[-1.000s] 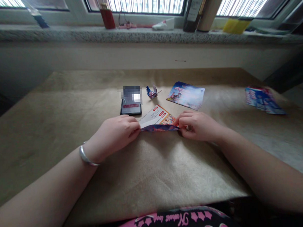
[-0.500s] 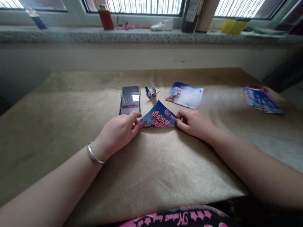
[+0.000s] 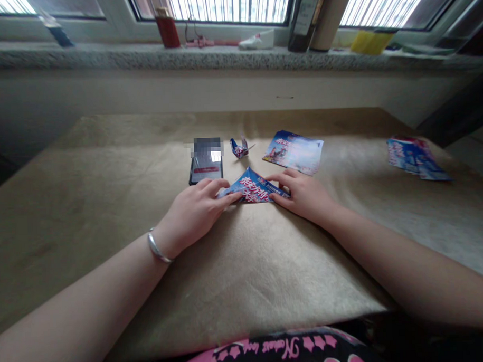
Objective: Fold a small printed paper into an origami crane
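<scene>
A blue printed sheet of paper (image 3: 254, 191), folded to a triangle with its point away from me, lies on the table between my hands. My left hand (image 3: 197, 206) grips its left corner, the thumb lying across the printed face and the fingers at the far edge. On the other side, my right hand (image 3: 301, 192) has the right corner between thumb and index finger. A small origami bird (image 3: 239, 149) of similar paper stands just beyond the triangle. The phone (image 3: 206, 164) lies past my left hand, its screen partly blurred out.
A stack of square printed sheets (image 3: 294, 150) lies beyond my right hand. More printed papers (image 3: 417, 158) are fanned out at the far right of the table (image 3: 245, 286). On the windowsill (image 3: 221, 56) stand a red container (image 3: 167, 30), a dark box (image 3: 301, 20) and other small items.
Both hands have moved inward along the paper, the left thumb now over its face. The triangle's tip has dropped slightly towards me and its sides look bent.
</scene>
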Tool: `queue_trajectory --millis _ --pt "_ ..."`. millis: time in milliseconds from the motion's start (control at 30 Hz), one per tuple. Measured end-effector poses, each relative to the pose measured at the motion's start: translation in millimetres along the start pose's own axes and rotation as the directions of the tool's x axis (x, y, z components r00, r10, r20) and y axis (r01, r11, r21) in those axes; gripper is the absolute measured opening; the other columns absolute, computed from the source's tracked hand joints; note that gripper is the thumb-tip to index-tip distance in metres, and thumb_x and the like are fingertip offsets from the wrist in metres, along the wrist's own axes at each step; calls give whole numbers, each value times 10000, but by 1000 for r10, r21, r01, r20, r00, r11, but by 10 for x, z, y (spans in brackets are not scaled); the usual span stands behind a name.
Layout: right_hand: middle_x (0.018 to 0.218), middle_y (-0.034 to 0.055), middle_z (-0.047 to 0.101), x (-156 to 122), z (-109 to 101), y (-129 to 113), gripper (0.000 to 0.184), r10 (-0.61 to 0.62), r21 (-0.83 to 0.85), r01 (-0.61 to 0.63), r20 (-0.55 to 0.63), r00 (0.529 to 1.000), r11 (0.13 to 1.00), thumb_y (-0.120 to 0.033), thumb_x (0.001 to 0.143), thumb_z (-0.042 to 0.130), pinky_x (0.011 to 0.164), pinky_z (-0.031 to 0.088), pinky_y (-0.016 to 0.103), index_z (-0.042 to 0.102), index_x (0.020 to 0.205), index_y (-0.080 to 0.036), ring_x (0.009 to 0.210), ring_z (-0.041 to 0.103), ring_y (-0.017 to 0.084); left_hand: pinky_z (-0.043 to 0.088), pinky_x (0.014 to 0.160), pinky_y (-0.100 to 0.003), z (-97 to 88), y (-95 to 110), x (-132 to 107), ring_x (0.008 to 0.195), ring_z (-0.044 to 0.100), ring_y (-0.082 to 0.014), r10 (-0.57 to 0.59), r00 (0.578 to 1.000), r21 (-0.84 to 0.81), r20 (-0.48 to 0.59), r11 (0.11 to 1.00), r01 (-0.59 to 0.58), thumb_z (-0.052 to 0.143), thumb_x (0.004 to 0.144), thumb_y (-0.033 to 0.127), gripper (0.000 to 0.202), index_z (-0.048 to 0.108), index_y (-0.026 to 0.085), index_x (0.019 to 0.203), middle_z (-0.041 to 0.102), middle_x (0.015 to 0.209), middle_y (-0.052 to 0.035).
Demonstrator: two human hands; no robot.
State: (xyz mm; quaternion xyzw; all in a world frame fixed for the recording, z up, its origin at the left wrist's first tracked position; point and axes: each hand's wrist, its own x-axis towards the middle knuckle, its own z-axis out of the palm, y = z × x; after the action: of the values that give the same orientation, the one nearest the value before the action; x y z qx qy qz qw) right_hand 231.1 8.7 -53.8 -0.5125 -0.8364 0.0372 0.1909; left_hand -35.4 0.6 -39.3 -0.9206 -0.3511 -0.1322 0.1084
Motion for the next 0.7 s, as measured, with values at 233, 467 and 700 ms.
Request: queue_trajectory --millis 233,467,700 --pt "1040 88 612 -4 20 17 237 -205 -52 201 -87 975 978 -282 864 538 766 475 340 698 1034 -241 869 579 201 424 983 -423 18 37 8 1129 496 -247 121 990 -91 76 989 -114 476 918 334 356 557 226 1248 580 1198 -78" --pt "1017 51 666 13 -3 -15 316 -448 19 447 35 894 894 -151 883 456 774 469 317 700 1050 -262 869 561 177 432 969 -414 -14 68 17 1101 505 -244 119 985 -119 125 987 -105 479 915 335 375 537 208 1262 578 1190 -88" --pt "967 41 673 -14 -74 55 245 -389 -1 390 70 919 921 -113 803 498 734 455 272 701 895 -215 851 601 167 501 788 -338 -62 90 25 902 574 -205 70 993 -45 93 997 -66 425 930 276 280 663 167 1031 634 980 -90"
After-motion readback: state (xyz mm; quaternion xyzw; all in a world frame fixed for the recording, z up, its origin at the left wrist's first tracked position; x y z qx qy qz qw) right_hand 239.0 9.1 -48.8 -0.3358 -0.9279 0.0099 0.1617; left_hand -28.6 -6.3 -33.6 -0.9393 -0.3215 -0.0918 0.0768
